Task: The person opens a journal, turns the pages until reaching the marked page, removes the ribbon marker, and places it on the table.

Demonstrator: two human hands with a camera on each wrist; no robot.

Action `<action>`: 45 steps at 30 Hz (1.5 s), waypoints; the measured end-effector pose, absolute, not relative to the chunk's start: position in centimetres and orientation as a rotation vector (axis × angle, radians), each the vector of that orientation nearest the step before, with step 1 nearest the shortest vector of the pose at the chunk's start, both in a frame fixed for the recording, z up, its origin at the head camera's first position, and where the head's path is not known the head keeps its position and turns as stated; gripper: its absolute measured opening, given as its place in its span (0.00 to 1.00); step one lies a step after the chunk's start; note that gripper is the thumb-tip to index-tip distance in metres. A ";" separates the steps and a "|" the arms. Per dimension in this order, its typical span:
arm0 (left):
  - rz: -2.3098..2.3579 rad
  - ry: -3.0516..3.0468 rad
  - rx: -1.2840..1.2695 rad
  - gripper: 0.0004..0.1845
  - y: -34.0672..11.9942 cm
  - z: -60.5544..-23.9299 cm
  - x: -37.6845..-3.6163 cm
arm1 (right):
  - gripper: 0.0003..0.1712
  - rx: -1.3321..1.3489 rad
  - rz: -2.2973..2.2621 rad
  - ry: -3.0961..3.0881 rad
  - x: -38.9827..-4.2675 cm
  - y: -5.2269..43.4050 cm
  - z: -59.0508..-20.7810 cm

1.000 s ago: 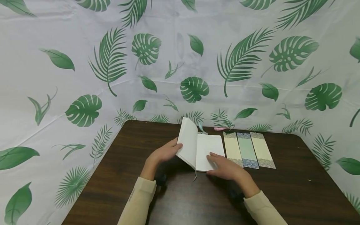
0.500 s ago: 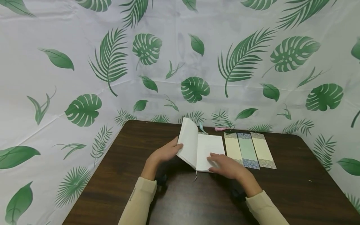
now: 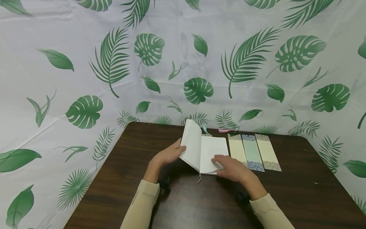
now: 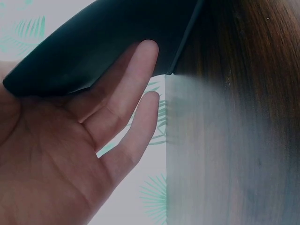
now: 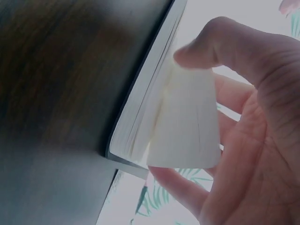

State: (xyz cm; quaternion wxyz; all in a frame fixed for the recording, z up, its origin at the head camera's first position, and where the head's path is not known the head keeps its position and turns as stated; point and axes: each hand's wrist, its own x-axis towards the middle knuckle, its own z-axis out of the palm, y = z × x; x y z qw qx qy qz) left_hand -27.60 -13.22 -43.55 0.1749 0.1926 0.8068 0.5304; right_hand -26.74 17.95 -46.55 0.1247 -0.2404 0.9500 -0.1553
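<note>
A notebook (image 3: 213,149) with pale lined pages lies spread on the table, its left half tilted up. My left hand (image 3: 168,154) holds that raised half, thumb on the page side; the left wrist view shows its fingers against the dark cover (image 4: 108,47). At the lower right corner of the notebook, my right hand (image 3: 233,169) pinches a page (image 5: 185,124): the thumb lies on one face, the fingers behind it, and the corner bends up from the other pages. From the spine's bottom hangs a thin ribbon marker (image 3: 199,179).
Beside the notebook on the right lie a cream bookmark (image 3: 237,148), a green one and another cream bookmark (image 3: 268,151). Blue and pink tassels (image 3: 224,131) show behind. A leaf-printed cloth (image 3: 160,95) hangs behind the dark wooden table (image 3: 188,203).
My right hand has shifted slightly to the right over the page, its fingers drawing in toward the corner. My left hand and the raised half have stayed in place.
</note>
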 end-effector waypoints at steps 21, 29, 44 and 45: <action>1.490 2.317 0.489 0.36 -13.2 -43.5 -27.5 | 0.52 -0.529 -0.791 3.175 -27.3 17.6 -45.4; 1.482 2.339 0.468 0.33 -13.0 -43.4 -27.5 | 0.23 -0.409 -0.969 2.909 -26.2 15.6 -46.3; 1.477 2.470 0.508 0.24 -13.0 -43.4 -27.6 | 0.31 -0.627 -0.981 2.781 -24.8 12.9 -47.7; 1.476 2.492 0.502 0.24 -13.0 -43.3 -27.6 | 0.31 -0.639 -0.985 2.780 -24.7 12.9 -47.7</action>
